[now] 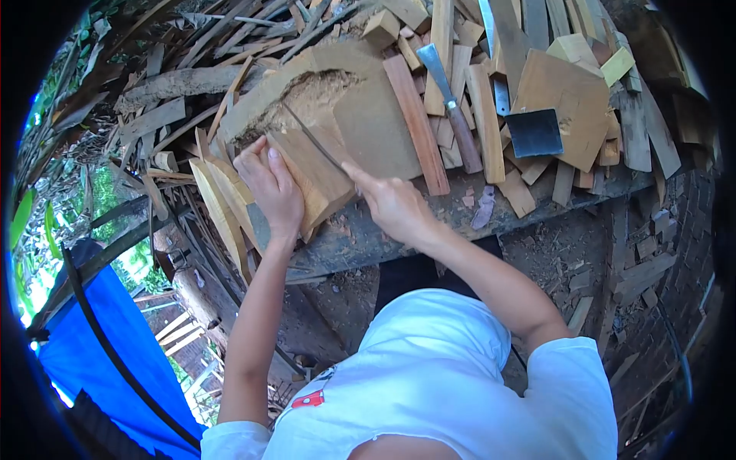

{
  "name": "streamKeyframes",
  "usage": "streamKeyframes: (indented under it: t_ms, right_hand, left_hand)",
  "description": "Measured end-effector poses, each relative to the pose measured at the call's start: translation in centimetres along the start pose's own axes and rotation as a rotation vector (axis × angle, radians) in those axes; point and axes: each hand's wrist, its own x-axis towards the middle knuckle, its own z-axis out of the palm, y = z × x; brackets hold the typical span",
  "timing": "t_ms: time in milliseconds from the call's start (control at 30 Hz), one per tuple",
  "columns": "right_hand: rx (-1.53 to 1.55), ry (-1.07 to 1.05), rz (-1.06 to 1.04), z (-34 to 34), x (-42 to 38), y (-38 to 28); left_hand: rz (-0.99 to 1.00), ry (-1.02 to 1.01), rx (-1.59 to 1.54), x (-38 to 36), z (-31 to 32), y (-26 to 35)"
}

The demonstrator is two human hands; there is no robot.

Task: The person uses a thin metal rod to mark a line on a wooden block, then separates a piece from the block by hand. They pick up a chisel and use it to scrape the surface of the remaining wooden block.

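Note:
A thin, dark, slightly curved tool (316, 141) lies across a pale wooden block (317, 172). Its near end goes into my right hand (392, 205), which is closed round it with the forefinger stretched along it. My left hand (270, 184) rests on the block's left side, thumb and fingers a little apart. What its palm touches is hidden. Behind the block stands a large wooden piece (376, 115) with a rough hollow (318, 90) in its top.
On the workbench (345, 247), a chisel (451, 107) with a wooden handle lies among offcuts right of the block. A black square (535, 133) lies beside a flat board (576, 96). Scrap wood (184, 80) is piled at the left; a blue tarp (115, 353) hangs lower left.

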Motion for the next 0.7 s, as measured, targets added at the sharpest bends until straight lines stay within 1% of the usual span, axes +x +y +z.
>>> streamKeyframes:
  t_ms: [67,167,200,267,300,400,433,500,633,700]
  right_hand:
    - [-0.033,0.017,0.038,0.0,1.1,0.8]
    - [-0.061,0.041,0.025,0.3,3.0,1.3]
    - [-0.063,0.050,0.024,0.3,2.7,1.5]
    - [-0.035,-0.025,0.062,0.1,0.7,0.5]
    - [0.034,0.040,-0.019,0.1,-0.4,0.5]
    - [0.049,0.033,0.044,0.4,0.5,1.2]
    - [0.046,0.038,0.033,0.2,1.4,1.6]
    - [-0.027,-0.011,0.094,0.2,2.7,1.9]
    - [0.017,-0.031,0.094,-0.4,-0.3,0.6]
    - [0.059,-0.005,0.078,-0.8,-1.7,0.1]
  left_hand:
    - [-0.008,0.000,-0.026,-0.3,0.1,0.3]
    - [-0.002,0.006,0.006,-0.2,-0.2,0.1]
    - [0.010,0.009,0.013,-0.2,-0.1,-0.1]
    - [0.011,0.005,0.020,-0.1,0.2,0.0]
    - [0.009,0.007,0.009,0.0,0.1,0.1]
    - [0.000,-0.005,0.003,-0.5,0.0,0.0]
    - [0.007,0.000,0.009,-0.2,0.0,0.0]
    - [0.014,0.011,0.010,-0.4,-0.1,0.0]
    - [0.008,0.002,0.012,-0.2,0.1,0.0]
    - [-0.007,-0.011,0.001,-0.3,-0.2,0.0]
